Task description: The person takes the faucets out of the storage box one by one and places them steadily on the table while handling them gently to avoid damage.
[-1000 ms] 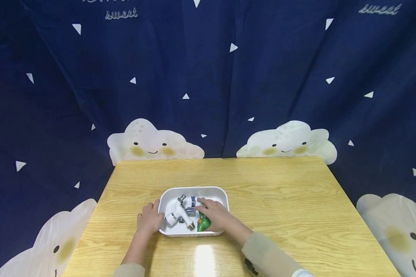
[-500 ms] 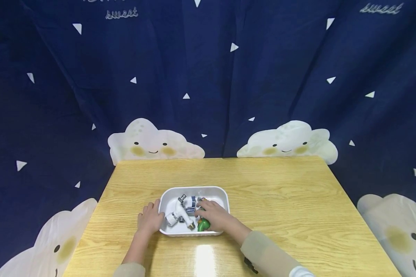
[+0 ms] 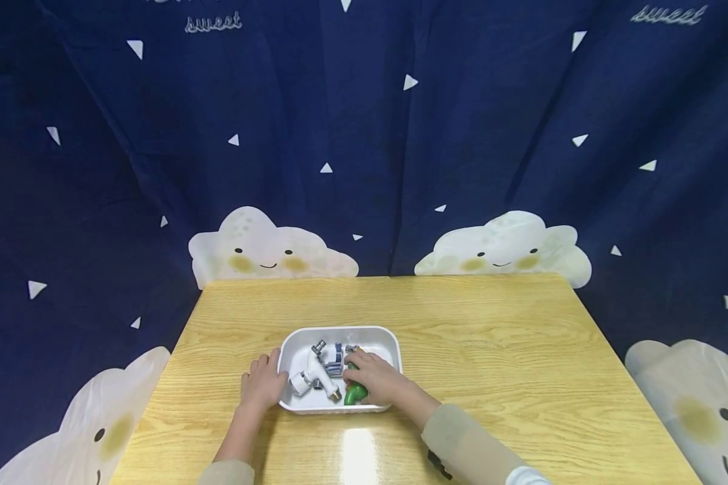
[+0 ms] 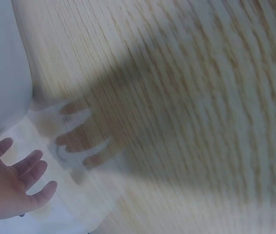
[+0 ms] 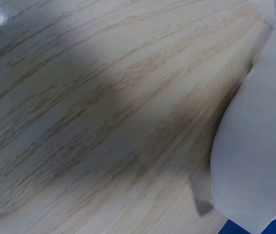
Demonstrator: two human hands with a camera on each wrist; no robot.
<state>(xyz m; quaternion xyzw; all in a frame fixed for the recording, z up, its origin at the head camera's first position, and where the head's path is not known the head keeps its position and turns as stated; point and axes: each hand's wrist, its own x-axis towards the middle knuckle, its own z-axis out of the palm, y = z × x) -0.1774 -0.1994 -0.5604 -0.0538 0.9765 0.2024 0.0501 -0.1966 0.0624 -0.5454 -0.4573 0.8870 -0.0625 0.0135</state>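
Observation:
A white plastic tray (image 3: 370, 408) holds several small fittings. My left hand (image 3: 263, 381) is at its left end, thumb over the rim and the other fingers outside; the left wrist view shows those fingers spread beside the tray wall (image 4: 4, 73). Reaching in from the right, my right hand (image 3: 377, 378) grips a glossy green, curved object (image 3: 355, 393) with a bit of orange, partly hidden by the fingers. Left of it lies a white tap (image 3: 319, 374) with a brass-coloured threaded end. In the right wrist view, the tray's outer wall (image 5: 255, 131) hides nearly all of the hand.
Inside the tray are also a chrome fitting (image 3: 319, 346) near the back and blue-and-silver pieces (image 3: 334, 369) beside the tap. The tray stands on a wood-grain table (image 3: 485, 350). Behind hangs a dark blue curtain (image 3: 364, 121) with cloud prints.
My right fingers have shifted slightly on the green object, which has turned a little in the tray. The left hand and the tray stay in place.

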